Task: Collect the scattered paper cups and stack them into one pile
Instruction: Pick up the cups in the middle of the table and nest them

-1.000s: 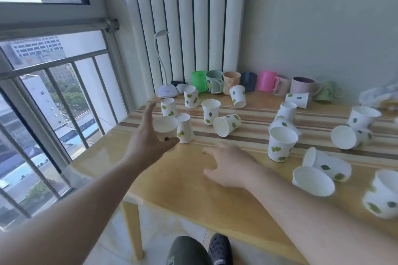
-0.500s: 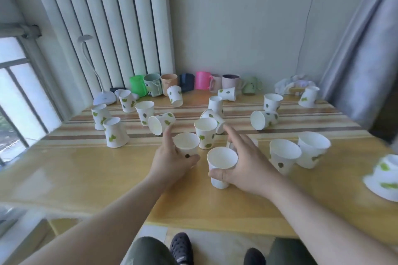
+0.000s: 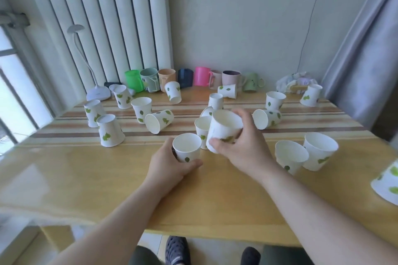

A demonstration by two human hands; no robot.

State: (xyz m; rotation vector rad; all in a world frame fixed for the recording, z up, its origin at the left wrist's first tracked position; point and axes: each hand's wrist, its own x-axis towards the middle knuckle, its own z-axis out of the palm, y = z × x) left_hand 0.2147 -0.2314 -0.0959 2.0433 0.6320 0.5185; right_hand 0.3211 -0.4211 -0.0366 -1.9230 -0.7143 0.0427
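Note:
Several white paper cups with green leaf prints lie scattered over the wooden table [image 3: 86, 178]. My left hand [image 3: 167, 168] grips one upright cup [image 3: 187, 148] that stands on the table near the middle. My right hand [image 3: 241, 146] holds a second cup [image 3: 224, 129] lifted and tilted just right of and above the first. Another upright cup [image 3: 201, 129] stands behind them, partly hidden. Two upright cups [image 3: 290, 158] [image 3: 318, 153] stand to the right. A tipped cup [image 3: 159, 120] lies to the left, near an upside-down one [image 3: 109, 133].
A row of coloured mugs [image 3: 201, 76] lines the back wall. A white desk lamp [image 3: 98, 93] stands at the back left, crumpled cloth [image 3: 295, 82] at the back right. A radiator and window are on the left, a curtain on the right.
The view has swung right from the window toward the table's middle. My right hand took hold of a cup and has lifted it from the table. My left hand stays on its cup.

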